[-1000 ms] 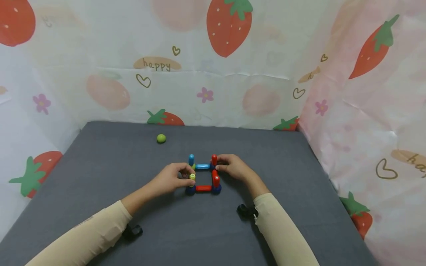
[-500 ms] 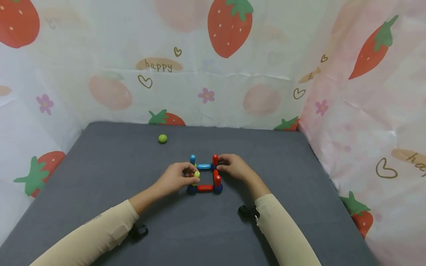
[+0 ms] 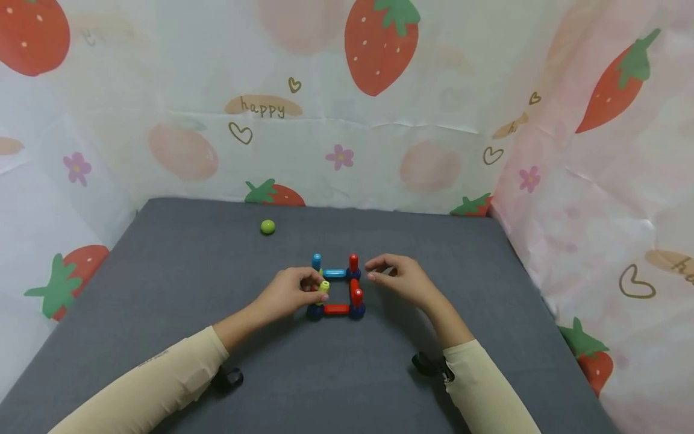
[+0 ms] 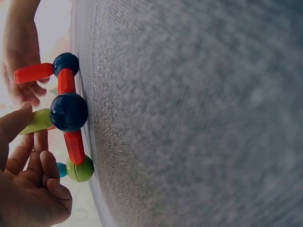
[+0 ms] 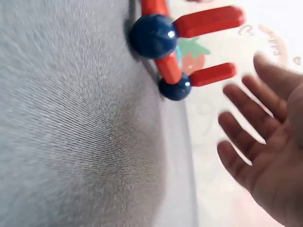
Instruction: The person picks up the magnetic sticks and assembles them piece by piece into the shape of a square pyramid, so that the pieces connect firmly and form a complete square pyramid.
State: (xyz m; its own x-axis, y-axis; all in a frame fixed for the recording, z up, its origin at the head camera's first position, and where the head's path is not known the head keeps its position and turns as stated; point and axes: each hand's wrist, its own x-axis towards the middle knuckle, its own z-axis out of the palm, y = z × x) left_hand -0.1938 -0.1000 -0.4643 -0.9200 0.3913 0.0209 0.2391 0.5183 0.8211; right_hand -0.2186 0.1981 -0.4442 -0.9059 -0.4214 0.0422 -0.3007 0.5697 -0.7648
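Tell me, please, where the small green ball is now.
In the head view, the small green ball lies alone on the grey mat, near its far edge, left of centre, beyond the left hand and apart from the rod-and-ball frame.

- Bare grey mat (image 3: 162, 289) lies open on every side of the stick-and-ball frame (image 3: 336, 289).
- Upright sticks ring the frame's small inner gap.
- Green ball (image 3: 267, 226) sits well apart, near the back wall.

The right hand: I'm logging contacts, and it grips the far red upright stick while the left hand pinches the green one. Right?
Not quite. The right hand is open and clear of the red stick, as the head and right wrist views show. The left hand does pinch the green stick.
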